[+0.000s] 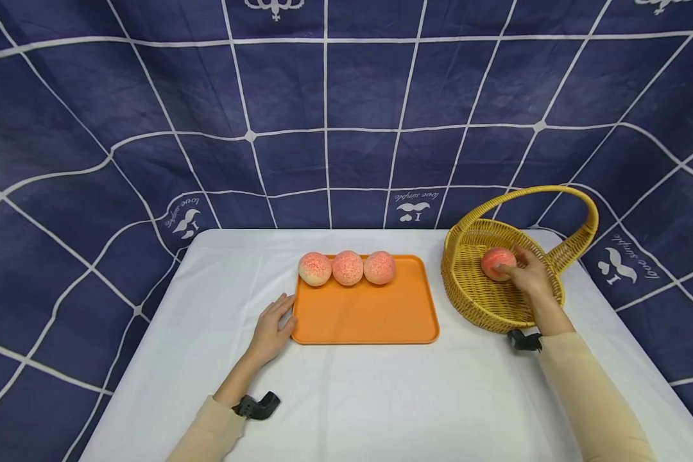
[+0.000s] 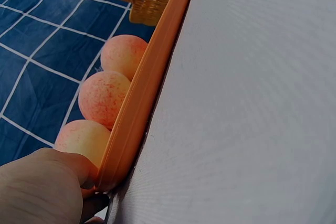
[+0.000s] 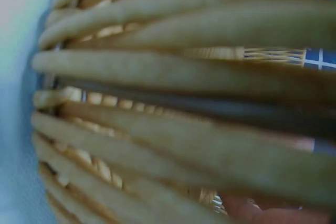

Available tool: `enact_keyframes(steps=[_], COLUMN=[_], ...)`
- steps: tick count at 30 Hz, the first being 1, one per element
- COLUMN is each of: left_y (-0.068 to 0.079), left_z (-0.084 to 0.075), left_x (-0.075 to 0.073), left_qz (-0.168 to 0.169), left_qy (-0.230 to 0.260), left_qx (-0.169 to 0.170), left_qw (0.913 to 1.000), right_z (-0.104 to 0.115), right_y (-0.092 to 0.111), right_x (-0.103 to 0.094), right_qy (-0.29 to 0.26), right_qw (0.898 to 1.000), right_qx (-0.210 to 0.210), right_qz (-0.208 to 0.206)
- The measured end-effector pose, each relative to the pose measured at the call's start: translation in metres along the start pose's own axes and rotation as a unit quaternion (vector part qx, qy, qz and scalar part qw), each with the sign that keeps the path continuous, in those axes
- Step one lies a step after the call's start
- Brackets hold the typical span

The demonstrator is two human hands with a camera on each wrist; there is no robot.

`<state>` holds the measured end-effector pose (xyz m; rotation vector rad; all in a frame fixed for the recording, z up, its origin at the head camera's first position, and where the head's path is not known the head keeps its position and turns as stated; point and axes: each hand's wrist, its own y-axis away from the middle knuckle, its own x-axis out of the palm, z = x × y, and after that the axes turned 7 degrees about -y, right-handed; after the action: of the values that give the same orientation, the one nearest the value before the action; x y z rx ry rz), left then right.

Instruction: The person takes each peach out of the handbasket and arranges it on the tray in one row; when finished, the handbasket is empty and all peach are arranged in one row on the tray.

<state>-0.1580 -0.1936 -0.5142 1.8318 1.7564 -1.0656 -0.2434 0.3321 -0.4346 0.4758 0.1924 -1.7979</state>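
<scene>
Inside the yellow wicker basket (image 1: 479, 314), my right hand (image 1: 530, 274) grips a pinkish-red peach (image 1: 497, 263). Basket strands (image 3: 157, 72) fill the right wrist view and hide most of that hand. My left hand (image 1: 270, 332) rests at the left edge of the orange tray (image 1: 364, 321), fingers along its side and thumb by the rim. Along the tray's back edge sit three peaches in a row: a left peach (image 1: 314, 269), a middle peach (image 1: 348, 267) and a right peach (image 1: 379, 267). The left wrist view shows the hand (image 2: 47, 187) at the tray's corner beside the nearest peach (image 2: 84, 140).
A white cloth (image 1: 346, 398) covers the table under the tray and basket. The basket's tall handle (image 1: 531, 190) arches over its opening. A navy checked curtain (image 1: 358, 96) hangs behind and at both sides.
</scene>
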Motion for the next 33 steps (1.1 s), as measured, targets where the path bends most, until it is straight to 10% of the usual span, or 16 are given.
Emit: enact_keyframes(steps=[17, 33], left_y=[0.001, 0.001], left_z=[0.0, 0.0], left_x=[0.0, 0.0], left_qz=[0.005, 0.006], left_qy=[0.002, 0.0], left_qx=[-0.011, -0.012], left_qw=[0.9999, 0.9999], right_z=[-0.003, 0.014], right_y=[-0.004, 0.027], right_x=[0.0, -0.002], right_qy=[-0.01, -0.03], right_qw=[0.998, 0.999], right_qx=[0.031, -0.024], right_qz=[0.049, 0.005])
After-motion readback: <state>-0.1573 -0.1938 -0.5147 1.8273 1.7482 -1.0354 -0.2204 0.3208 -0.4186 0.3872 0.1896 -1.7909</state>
